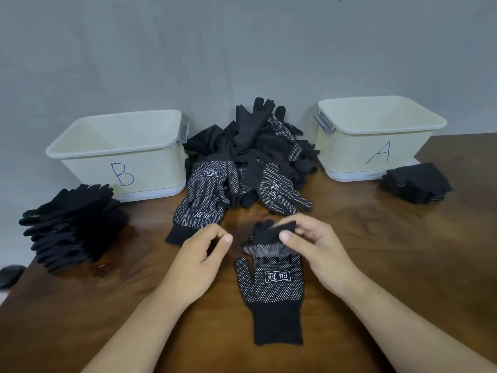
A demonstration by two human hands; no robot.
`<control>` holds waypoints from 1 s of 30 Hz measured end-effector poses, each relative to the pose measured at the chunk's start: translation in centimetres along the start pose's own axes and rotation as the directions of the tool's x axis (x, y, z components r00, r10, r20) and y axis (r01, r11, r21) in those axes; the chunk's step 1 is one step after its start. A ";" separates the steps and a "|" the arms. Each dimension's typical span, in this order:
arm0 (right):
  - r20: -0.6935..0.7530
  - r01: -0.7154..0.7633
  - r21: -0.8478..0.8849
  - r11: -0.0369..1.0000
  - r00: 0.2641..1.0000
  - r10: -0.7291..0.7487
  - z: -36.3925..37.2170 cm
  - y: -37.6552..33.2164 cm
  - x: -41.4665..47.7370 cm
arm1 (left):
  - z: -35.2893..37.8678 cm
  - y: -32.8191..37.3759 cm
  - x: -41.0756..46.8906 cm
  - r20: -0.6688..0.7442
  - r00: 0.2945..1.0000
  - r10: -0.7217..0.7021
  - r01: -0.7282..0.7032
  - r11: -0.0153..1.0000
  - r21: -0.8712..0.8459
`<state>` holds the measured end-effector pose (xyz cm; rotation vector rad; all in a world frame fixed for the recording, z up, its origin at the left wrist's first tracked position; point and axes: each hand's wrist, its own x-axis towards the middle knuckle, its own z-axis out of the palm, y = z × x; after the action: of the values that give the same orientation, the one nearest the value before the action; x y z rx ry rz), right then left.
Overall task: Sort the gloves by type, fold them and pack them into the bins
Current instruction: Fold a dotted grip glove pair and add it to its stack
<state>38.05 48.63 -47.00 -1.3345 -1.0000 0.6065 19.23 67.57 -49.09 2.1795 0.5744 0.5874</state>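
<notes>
Near edge: two forearms reach in over the counter [390, 238].
Dotted glove [274, 286]: flat on the counter, cuff toward the person, fingers doubled back over the palm.
Right grip [317, 249]: pinching that folded-over finger end.
Left grip [199, 254]: just beside it, fingers curled, holding nothing.
Pile [250, 146]: mixed gloves, unsorted, between bin B [161, 170] and bin A [349, 154].
Stacks: plain gloves [72, 224] by B, a folded stack [416, 184] by A.
Risk: one pinch alone holds the fold, so the knit will likely spring open on letting go.
Risk: nothing shows which letter takes which type, so this glove could be binned wrongly.
</notes>
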 end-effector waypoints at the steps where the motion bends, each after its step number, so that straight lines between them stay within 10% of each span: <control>1: 0.039 0.013 -0.038 0.999 0.999 -0.012 -0.1 0.1 -0.9 | 0.0 0.0 0.0 -0.001 1.000 0.000 0.000 1.000 0.004; 15: 0.428 0.338 -0.786 0.518 0.902 0.061 -0.4 1.4 -5.9 | 0.4 1.0 -5.0 0.189 0.980 0.065 -0.123 0.942 0.313; 30: 0.421 0.310 -0.745 0.591 0.905 0.056 -0.9 1.3 -7.2 | 1.1 1.8 -6.2 0.204 0.977 0.065 -0.147 0.894 0.422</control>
<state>35.61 42.31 -49.95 -1.9430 -1.8545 0.3005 15.37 62.33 -49.71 2.6703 0.5245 0.3240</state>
